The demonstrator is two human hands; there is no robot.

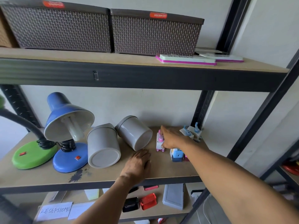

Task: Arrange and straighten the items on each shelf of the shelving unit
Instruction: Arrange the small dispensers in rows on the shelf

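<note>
The right hand (169, 139) pinches a pink-and-white sharpener (159, 143); the left hand (139, 162) rests flat, fingers relaxed, on the shelf (169, 170).

Pink-white sharpener (159, 142) upright, mid-shelf; two grey pots (103, 146) tipped over, touching.

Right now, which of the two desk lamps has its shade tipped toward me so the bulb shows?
The blue lamp, beside the grey containers. Its open shade faces the camera, showing the bulb. The green lamp shows only its base and black neck.
</note>
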